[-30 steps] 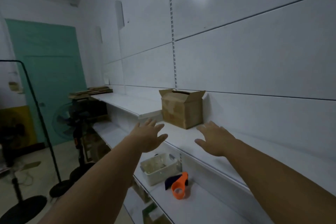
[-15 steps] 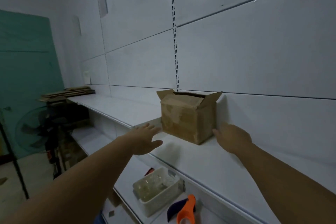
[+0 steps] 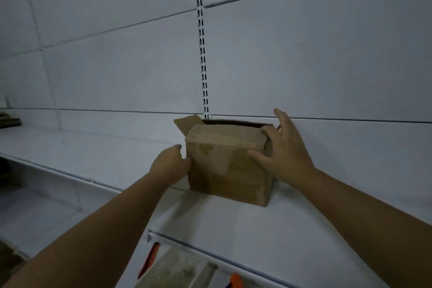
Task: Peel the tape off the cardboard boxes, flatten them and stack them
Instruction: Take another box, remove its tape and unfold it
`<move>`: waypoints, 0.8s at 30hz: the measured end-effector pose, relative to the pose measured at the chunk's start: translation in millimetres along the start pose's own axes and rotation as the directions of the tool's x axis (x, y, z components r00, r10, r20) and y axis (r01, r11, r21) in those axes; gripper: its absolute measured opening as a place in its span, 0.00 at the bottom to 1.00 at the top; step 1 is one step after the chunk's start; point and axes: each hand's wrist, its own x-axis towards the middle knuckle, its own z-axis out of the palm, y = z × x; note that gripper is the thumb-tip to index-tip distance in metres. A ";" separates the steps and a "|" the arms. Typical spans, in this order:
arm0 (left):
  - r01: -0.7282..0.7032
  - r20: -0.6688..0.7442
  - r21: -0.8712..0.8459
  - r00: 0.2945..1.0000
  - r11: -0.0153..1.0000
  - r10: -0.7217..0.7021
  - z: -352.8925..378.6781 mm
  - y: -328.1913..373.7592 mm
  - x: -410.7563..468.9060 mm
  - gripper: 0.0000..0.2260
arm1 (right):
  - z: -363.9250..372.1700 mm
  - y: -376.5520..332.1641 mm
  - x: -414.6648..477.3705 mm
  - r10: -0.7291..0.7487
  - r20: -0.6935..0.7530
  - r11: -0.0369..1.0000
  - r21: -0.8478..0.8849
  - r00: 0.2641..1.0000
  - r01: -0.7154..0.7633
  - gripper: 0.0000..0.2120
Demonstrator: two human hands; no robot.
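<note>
Now the hands are arriving at the work: on the white shelf (image 3: 93, 147) the cardboard box (image 3: 222, 177) is standing upright and unflattened against the wall, flaps open. Both hands were hovering short of it a second ago. The right hand (image 3: 287, 154) is now pressing spread fingers over its right corner, thumb across the front. The left hand (image 3: 170, 166) is meeting the left edge with its fingers hidden, so I cannot tell its grip. Probably a pick-up is starting, while the pale tape patches (image 3: 224, 166) are remaining on the front.

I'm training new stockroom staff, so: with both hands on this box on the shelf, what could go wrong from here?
The left hand and right hand meet the cardboard box only at its sides and front, so it may slip when lifted off the shelf. Its open top flap might snag or tear.
</note>
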 end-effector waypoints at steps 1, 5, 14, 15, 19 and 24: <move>-0.010 0.035 -0.016 0.999 1.000 0.010 2.9 -5.0 8.7 0.21 | 0.7 -1.1 0.6 0.000 -0.017 1.000 0.005 1.000 0.000 0.27; -0.072 0.164 -0.219 0.980 0.973 0.110 11.7 -15.9 36.5 0.19 | -3.4 -4.2 7.2 0.038 -0.097 0.997 0.076 0.995 -0.031 0.17; -0.073 0.278 -0.812 0.823 0.578 0.495 -40.1 -7.7 25.7 0.18 | -44.7 -13.3 15.2 -0.063 -0.392 0.972 -0.233 0.918 -0.032 0.20; -0.062 0.283 -0.840 0.797 0.539 0.533 -45.1 -5.7 22.1 0.19 | -50.1 -11.8 14.3 -0.044 -0.410 0.977 -0.209 0.911 -0.047 0.21; -0.224 0.159 -0.845 0.761 0.485 0.628 -53.9 10.6 9.3 0.28 | -63.0 2.9 8.4 0.170 -0.486 0.980 -0.007 0.857 -0.198 0.24; -0.242 0.074 -0.880 0.779 0.408 0.623 -64.3 32.0 15.6 0.24 | -79.3 34.7 12.8 0.556 -0.532 0.831 0.366 0.638 -0.419 0.22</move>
